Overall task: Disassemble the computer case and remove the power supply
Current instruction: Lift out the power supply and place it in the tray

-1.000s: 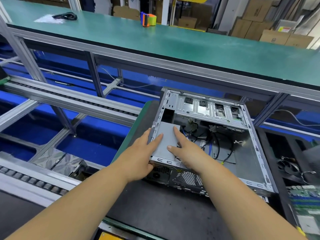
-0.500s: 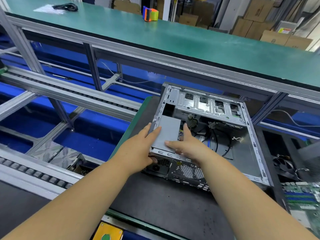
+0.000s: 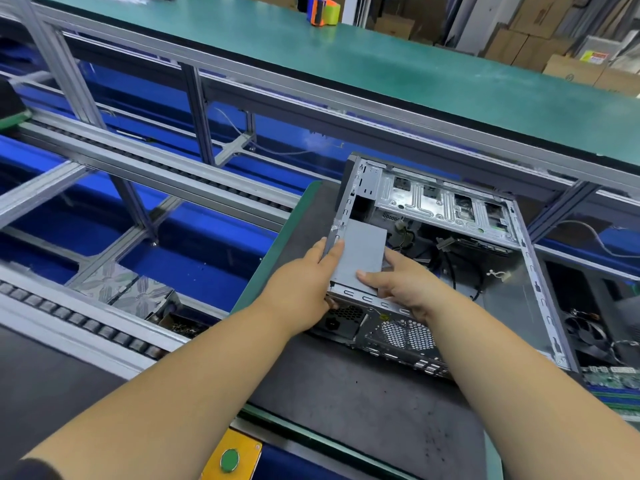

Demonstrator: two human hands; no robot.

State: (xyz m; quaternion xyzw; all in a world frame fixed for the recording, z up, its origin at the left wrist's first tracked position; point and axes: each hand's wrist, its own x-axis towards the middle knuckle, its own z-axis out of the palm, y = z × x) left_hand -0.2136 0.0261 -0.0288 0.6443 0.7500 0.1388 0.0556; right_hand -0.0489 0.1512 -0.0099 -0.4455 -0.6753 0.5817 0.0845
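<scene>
An open metal computer case lies on its side on a dark mat. The grey box of the power supply sits in the case's near left corner. My left hand grips the case's left corner, fingers lying over the rim onto the power supply, thumb down on the rear panel. My right hand holds the power supply's right side, thumb on top, fingers curled down its right face. Black cables lie loose inside the case.
A green-topped bench with an orange tape dispenser runs behind. Roller conveyor rails and blue bins lie left. A green circuit board and a fan sit right. A yellow box with a green button is near.
My right hand slid from lying flat on the power supply to gripping its right edge. My left hand stays at the case corner. The view shifted slightly.
</scene>
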